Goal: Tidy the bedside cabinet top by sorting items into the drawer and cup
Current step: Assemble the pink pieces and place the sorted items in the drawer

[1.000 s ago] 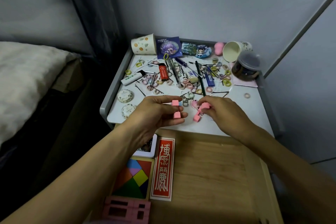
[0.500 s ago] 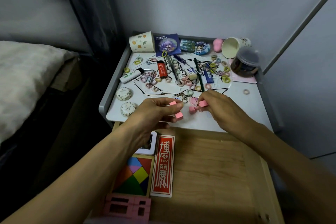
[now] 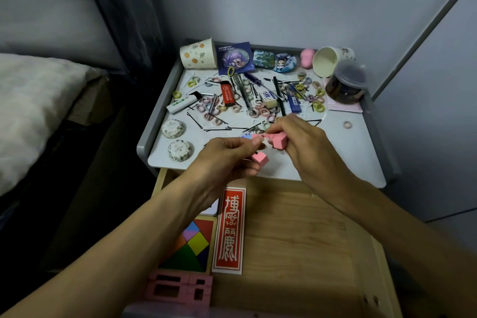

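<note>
Over the last second the loose pink pieces near the front edge of the desk have come off its surface. The one that lay beside the right hand a moment ago is gone from the white top, and both hands now sit higher and closer, almost touching. The left hand pinches the pink cubes, one sticking out below its curled fingers and another caught near the fingertips. The right hand clamps a pink block between thumb and fingers. This batch looks gathered, so the likely next step is to carry it back over the open drawer just below the hands. A pink frame already lies there beside a tangram and a red card. The cubes are small, matte and sharp-edged, all the same soft pink, and I cannot tell how many each hand hides. Plenty is left: pastel hair ties, black hairpins and lighters cover the rear of the desk, and the upright cup stands at the back left corner.
</note>
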Motion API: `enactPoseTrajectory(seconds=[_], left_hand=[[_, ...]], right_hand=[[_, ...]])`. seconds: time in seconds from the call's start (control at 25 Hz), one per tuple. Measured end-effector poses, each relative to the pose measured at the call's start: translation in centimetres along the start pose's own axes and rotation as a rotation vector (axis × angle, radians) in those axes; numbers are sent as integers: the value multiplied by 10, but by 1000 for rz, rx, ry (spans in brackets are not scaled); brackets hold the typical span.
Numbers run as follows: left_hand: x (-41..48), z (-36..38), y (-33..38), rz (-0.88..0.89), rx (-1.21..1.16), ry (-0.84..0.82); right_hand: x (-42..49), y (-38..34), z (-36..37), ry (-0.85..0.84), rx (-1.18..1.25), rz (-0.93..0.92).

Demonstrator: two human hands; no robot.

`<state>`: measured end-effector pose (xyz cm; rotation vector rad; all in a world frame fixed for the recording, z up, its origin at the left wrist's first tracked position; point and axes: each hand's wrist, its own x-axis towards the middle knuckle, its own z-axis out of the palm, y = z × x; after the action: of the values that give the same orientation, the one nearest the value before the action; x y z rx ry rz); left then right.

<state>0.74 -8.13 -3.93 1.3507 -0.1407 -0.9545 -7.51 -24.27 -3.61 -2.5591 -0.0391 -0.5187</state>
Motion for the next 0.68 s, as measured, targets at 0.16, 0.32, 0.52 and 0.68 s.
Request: enactPoseTrajectory(seconds=[0.16,0.32,0.52,0.68], left_hand=[[-1,-1,2,45,-14,52],[-5,-2,4,176,139,97],[-8,-2,6,230,197,108],[-9,-2,4,192,154,77]], right_hand=[[-3,0,1,22,-44,-70],[2,-3,-1,38,603,405],[2,-5,0,-34,817,585],[-1,-11,5,-8,472,429]])
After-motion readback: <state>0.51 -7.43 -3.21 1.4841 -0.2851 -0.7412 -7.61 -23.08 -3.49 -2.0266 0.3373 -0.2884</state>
